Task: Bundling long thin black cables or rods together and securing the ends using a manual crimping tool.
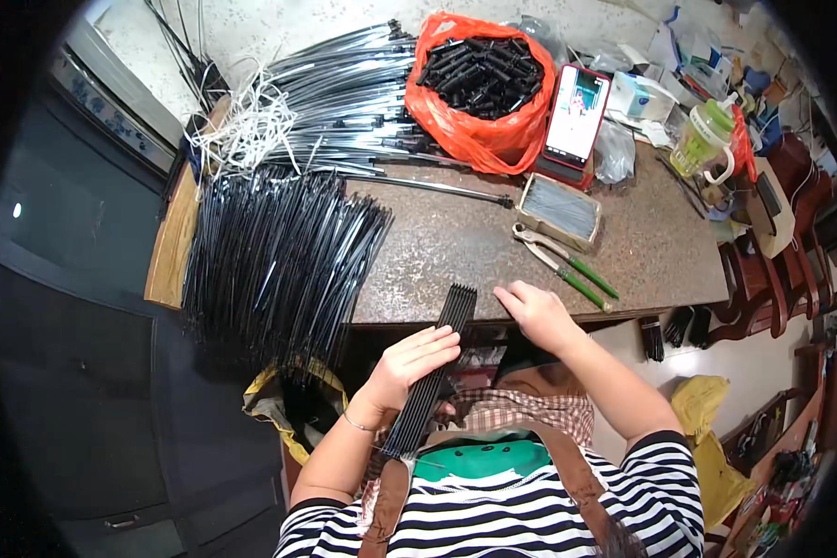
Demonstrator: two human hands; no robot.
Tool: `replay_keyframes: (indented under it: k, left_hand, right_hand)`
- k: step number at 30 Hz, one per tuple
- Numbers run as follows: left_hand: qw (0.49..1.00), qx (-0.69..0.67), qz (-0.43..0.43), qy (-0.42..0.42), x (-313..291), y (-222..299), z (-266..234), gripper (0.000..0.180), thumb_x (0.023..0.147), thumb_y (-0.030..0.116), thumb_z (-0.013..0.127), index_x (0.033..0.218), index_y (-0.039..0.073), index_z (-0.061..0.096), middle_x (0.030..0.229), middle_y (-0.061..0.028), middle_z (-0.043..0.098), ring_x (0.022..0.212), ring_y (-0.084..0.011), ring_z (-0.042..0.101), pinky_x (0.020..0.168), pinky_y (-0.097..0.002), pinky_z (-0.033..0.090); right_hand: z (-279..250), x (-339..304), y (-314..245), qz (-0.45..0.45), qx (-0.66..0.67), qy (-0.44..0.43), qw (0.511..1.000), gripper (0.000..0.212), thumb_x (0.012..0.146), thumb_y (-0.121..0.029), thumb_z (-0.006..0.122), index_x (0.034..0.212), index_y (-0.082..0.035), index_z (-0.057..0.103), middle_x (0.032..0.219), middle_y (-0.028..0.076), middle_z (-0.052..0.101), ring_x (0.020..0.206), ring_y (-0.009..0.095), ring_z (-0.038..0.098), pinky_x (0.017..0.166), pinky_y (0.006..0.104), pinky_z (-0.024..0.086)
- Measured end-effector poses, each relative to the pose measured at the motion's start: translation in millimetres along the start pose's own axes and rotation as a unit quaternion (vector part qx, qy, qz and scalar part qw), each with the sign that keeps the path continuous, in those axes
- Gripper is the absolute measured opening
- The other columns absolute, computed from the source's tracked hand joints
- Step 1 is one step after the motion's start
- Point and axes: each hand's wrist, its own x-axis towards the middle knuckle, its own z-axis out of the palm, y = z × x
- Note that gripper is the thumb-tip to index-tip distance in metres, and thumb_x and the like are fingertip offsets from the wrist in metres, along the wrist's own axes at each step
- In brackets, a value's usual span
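Note:
My left hand (411, 361) holds a flat row of several thin black rods (430, 381), fingers laid across the top of them. The row slants from my chest up to the table's front edge. Just right of its far end, my right hand (538, 316) is closed in a pinch at the table edge; whatever is between the fingertips is too small to make out. A large pile of similar black rods (279, 260) hangs over the edge at the left. Pliers with green handles (567, 267) lie beyond my right hand.
On the brown table (437, 232) stand a box of thin grey wires (560, 210), a propped phone (577, 116) and a red bag (479, 139) of black tubes. Silvery rods (344, 93) and white string (251, 130) lie at the back left. A green bottle (699, 139) stands right.

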Motion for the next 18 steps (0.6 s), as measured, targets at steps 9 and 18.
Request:
replay_keyframes:
  k: [9,18]
  left_hand:
    - [1.0,0.002,0.017,0.019,6,-11,-2,0.053,0.051,0.034,0.065,0.089,0.0,0.053,0.094,-0.0117,0.053,0.093,-0.025,0.048,0.083,-0.0354,0.035]
    - [0.999,0.014,0.023,0.025,5,-6,-8,0.05,0.052,0.032,0.064,0.088,0.0,0.053,0.094,-0.0115,0.052,0.092,-0.0247,0.048,0.082,-0.035,0.036]
  right_hand:
    - [7,18,-10,0.103,-0.023,-0.019,0.994,0.013,0.064,-0.005,0.045,0.076,-0.002,0.047,0.068,0.009,0.044,0.061,0.022,0.052,0.049,0.0316,0.044]
    - [10,22,-21,0.13,-0.019,-0.001,0.991,0.013,0.066,-0.007,0.049,0.079,-0.003,0.05,0.067,0.009,0.045,0.057,0.024,0.051,0.048,0.0334,0.043]
